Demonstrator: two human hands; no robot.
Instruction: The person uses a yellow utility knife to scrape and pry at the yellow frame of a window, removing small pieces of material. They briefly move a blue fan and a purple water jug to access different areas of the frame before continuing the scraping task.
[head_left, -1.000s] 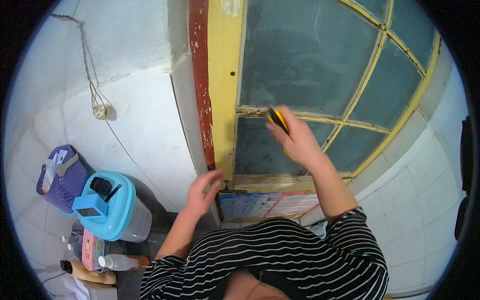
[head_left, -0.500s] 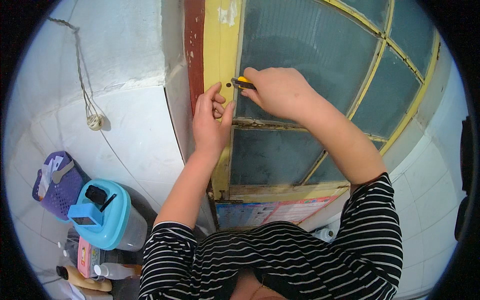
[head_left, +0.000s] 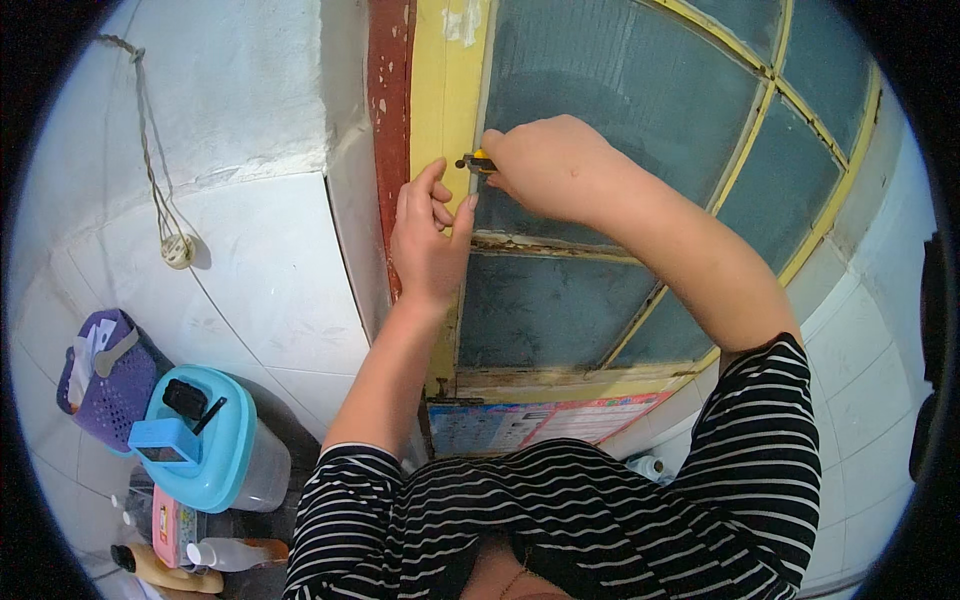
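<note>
My right hand (head_left: pixel 555 170) grips a yellow-and-black utility knife (head_left: pixel 482 161), most of it hidden in the fist. The knife's tip reaches a small dark hole (head_left: pixel 460 163) in the yellow stile of a glazed door (head_left: pixel 445 100). Just below the hole, my left hand (head_left: pixel 432 240) rests close to the stile, its fingers loosely curved and the thumb apart. Nothing shows between those fingers; whether they touch the wood I cannot tell. Paint is chipped along the door's yellow bars, and its panes are greyish and cloudy.
A red-brown door post (head_left: pixel 390 90) borders the stile on the left. On the tiled wall a round pull (head_left: pixel 177 250) hangs from a twisted cord. Lower left stand a purple basket (head_left: pixel 112 375), a blue-lidded tub (head_left: pixel 240 440) and several bottles. A printed sheet (head_left: pixel 540 423) covers the door's lower part.
My right hand has shifted slightly left and up, bringing the knife's tip onto the hole. My left hand stays beside the stile, nearly as before.
</note>
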